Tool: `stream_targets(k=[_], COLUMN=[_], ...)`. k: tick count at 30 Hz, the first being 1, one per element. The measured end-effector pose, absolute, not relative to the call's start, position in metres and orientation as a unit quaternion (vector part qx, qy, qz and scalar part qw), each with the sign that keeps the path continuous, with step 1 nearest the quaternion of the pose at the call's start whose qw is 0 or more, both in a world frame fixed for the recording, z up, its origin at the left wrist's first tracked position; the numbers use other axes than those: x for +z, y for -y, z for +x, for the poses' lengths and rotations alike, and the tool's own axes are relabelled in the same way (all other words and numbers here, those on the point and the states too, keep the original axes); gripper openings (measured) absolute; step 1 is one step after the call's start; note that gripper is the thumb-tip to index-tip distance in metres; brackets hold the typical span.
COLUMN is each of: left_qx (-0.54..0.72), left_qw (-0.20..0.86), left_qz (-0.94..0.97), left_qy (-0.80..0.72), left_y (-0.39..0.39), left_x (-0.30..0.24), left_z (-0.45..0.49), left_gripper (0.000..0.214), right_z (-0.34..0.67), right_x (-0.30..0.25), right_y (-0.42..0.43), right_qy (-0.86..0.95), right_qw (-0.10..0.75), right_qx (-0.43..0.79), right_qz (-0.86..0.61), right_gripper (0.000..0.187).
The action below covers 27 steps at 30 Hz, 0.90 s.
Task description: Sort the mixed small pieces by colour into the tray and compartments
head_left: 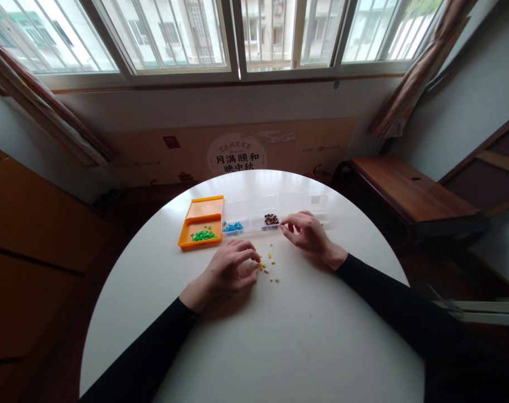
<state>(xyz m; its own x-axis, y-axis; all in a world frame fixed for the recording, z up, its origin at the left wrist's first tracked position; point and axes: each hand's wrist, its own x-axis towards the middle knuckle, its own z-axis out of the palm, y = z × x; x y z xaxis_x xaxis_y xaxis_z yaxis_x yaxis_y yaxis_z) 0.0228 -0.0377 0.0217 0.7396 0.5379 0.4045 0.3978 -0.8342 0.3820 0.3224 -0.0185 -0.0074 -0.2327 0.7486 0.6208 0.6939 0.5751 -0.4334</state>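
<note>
Tray [206,209] w/ green pcs [203,235]; boxes [256,223] w/ blue pcs [233,227], brown pcs [271,219]; white tbl [279,341]; window [178,39]; L hand [229,266], R hand [308,232]: fingers bent, grip unclear.

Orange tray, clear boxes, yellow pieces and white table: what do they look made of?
Orange tray: likely moulded plastic, satin; even colour and raised rims suggest it.
Clear boxes: probably glossy plastic; the table shows through.
Yellow pieces: perhaps plastic, but too small to judge.
White table: smooth, semi-gloss top, reflecting light near its far edge; laminate or paint, can't tell.
</note>
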Motion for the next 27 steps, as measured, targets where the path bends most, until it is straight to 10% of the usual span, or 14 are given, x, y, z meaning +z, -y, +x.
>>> stream_targets(k=[27], left_qx=[0.258], left_qw=[0.171], left_qz=[0.923], left_qy=[-0.229], left_y=[0.027], left_x=[0.020], left_z=[0.008], left_gripper=[0.014], right_z=[0.322], right_x=[-0.008], right_y=[0.019], right_qy=[0.804], right_qw=[0.413], right_qx=[0.051], right_qz=[-0.424], right_gripper=[0.010])
